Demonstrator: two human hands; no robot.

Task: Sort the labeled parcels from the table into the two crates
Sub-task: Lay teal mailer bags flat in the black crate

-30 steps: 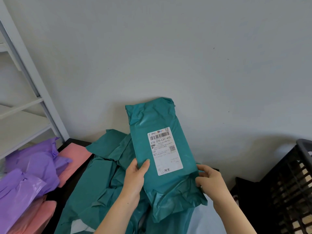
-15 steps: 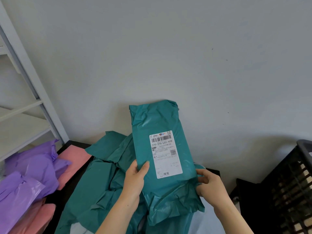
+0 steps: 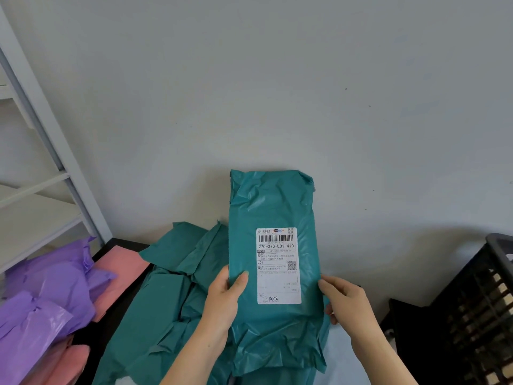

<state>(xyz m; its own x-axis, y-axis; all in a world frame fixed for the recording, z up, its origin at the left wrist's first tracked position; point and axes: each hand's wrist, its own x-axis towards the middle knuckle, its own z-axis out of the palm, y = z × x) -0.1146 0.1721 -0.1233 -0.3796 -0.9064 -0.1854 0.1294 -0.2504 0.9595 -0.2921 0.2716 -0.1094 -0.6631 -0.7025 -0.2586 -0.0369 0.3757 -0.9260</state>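
Pale grey wall (image 3: 249, 79) fills most of the frame, with a white metal shelving frame (image 3: 55, 151) at the upper left and a dark desk (image 3: 113, 326) along the bottom. At the lower centre, a person holds a long teal plastic mailer parcel (image 3: 273, 207) upright, above the desk and in front of the wall. Its white printed shipping label (image 3: 278, 266) faces the camera. The left hand (image 3: 222, 304) grips the parcel's left edge, thumb pressed on the front beside the label. The right hand (image 3: 347, 301) holds the right edge with curled fingers.

Behind and below the held parcel, a loose heap of teal plastic parcels (image 3: 166, 301) covers the middle of the desk. Flat pink parcels (image 3: 122, 262) and crumpled purple plastic parcels (image 3: 41, 301) crowd the lower left. A black plastic lattice crate (image 3: 477, 315) stands at the lower right edge; what lies inside it cannot be made out. The second crate is out of view.

Sorting looks far from finished: the label seems to be under inspection, this parcel has not yet gone into a crate, and many parcels wait on the desk
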